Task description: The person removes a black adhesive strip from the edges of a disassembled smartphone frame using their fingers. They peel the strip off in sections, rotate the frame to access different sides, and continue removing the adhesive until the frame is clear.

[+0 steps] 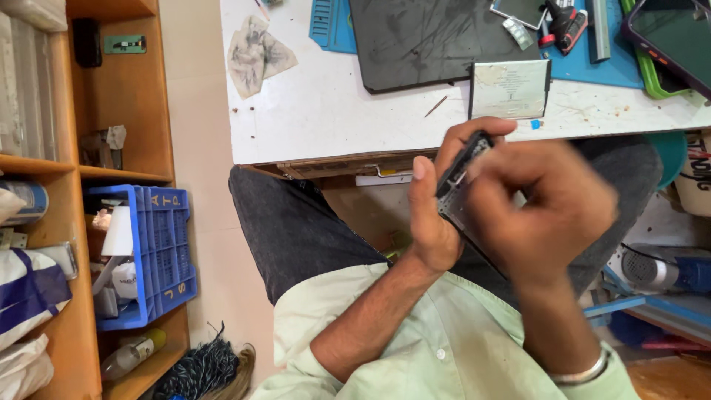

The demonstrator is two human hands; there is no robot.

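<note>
Both hands, left hand and right hand, clasp a dark, seemingly opened phone.

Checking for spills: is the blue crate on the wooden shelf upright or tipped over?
Upright. The blue crate sits flat on the shelf, open top upward, items standing inside.

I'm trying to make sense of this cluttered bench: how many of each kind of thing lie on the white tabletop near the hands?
Dark work mats: 1
Blue mats: 2
Flat silver battery packs: 1
Crumpled stained paper scraps: 1
Phones in green-edged cases: 1
Red-handled tools: 1
Total: 7
</note>
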